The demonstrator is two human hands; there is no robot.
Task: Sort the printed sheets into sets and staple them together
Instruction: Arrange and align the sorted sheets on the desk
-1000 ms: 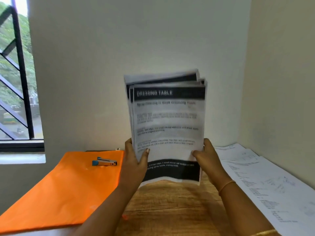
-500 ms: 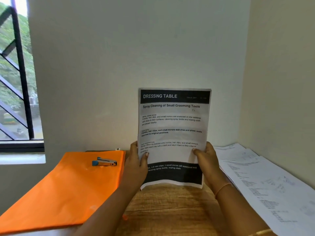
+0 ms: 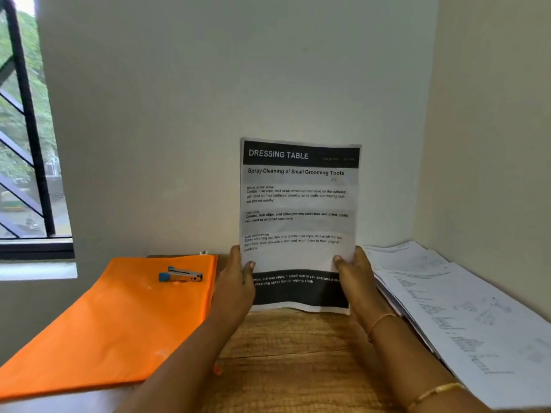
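I hold a set of printed sheets (image 3: pixel 298 204) upright in front of me, its bottom edge on the wooden table (image 3: pixel 286 353). The front page has a black header reading "DRESSING TABLE". My left hand (image 3: pixel 235 281) grips the lower left edge, thumb on the front. My right hand (image 3: pixel 357 278) grips the lower right edge the same way. A small stapler (image 3: pixel 181 274) with a blue end lies on an orange folder (image 3: pixel 113 323) to the left, apart from both hands.
A spread of white printed pages (image 3: pixel 465 311) lies along the right wall. A window with black bars (image 3: pixel 26 129) is at the far left. The wall corner stands close behind the held sheets.
The fanned, uneven sheets have dropped and squared up into one neat stack with only the front page showing. Both hands stay at the lower edges.
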